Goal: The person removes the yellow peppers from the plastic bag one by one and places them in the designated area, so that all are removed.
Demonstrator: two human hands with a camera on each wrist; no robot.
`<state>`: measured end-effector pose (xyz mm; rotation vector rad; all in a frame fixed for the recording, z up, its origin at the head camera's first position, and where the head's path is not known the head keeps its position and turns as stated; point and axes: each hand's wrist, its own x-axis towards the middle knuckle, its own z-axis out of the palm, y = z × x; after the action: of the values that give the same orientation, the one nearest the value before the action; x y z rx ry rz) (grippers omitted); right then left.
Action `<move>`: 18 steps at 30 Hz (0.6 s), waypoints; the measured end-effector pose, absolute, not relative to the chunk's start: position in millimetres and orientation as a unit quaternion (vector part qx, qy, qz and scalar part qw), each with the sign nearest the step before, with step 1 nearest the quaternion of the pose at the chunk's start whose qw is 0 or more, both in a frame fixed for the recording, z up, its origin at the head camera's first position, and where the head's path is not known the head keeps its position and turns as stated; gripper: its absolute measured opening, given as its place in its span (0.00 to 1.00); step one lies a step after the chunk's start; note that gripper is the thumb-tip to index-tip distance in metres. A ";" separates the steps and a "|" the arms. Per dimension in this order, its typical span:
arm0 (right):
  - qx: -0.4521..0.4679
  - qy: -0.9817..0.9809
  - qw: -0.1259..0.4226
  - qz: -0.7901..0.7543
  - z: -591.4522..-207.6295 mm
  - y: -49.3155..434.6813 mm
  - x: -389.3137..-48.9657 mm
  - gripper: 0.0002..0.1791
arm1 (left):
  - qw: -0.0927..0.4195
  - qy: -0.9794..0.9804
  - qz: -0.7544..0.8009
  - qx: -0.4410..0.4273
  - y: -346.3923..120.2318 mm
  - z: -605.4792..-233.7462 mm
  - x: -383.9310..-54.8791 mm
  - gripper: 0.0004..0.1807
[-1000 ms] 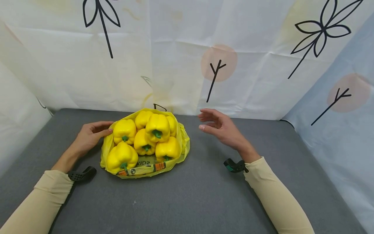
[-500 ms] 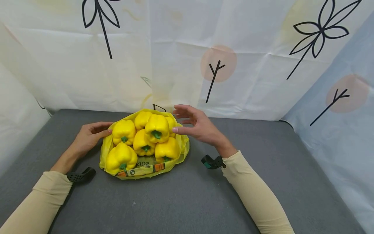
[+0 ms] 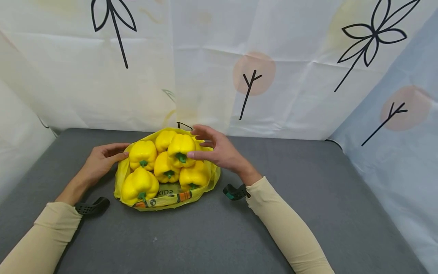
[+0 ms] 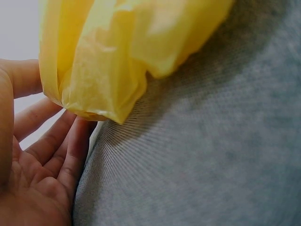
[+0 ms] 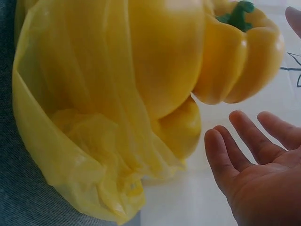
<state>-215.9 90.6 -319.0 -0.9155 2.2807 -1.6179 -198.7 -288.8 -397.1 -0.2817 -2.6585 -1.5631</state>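
Note:
A yellow plastic bag point(image 3: 215, 176) with its mouth rolled open lies on the grey table, holding several yellow bell peppers point(image 3: 141, 183) with green stems. My left hand point(image 3: 100, 161) holds the bag's left edge, thumb at the rim and fingers along its outside; yellow plastic covers the fingertips in the left wrist view. Over the bag's right side, my right hand point(image 3: 219, 150) is spread, its thumb in front of the topmost bell pepper point(image 3: 180, 146). A gap shows between its fingers and that pepper in the right wrist view.
A grey cloth-covered table point(image 3: 191, 243) lies under the bag. White patterned curtain point(image 3: 205, 76) hangs close behind the bag, and a bluish one stands at the right. Each wrist wears a black band point(image 3: 236, 192).
My right hand has moved left from beside the bag to over its right side, close to the topmost bell pepper. The left hand keeps its place at the bag's left edge.

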 end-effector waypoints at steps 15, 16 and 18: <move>-0.298 0.803 0.116 -0.504 -328.6 78.3 -213.1 0.44 | 0.026 -0.858 -0.504 -0.091 -288.9 -395.8 -197.6 0.28; -0.299 0.804 0.116 -0.500 -329.2 77.7 -213.0 0.44 | 0.027 -0.859 -0.503 -0.091 -288.9 -395.8 -197.6 0.28; -0.298 0.806 0.118 -0.497 -330.0 77.0 -212.4 0.45 | 0.028 -0.861 -0.500 -0.094 -288.9 -396.4 -198.1 0.28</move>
<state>-212.4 77.0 -330.0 -0.8722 2.3594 -1.4536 -198.1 -288.9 -396.4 -0.2896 -2.6572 -1.5426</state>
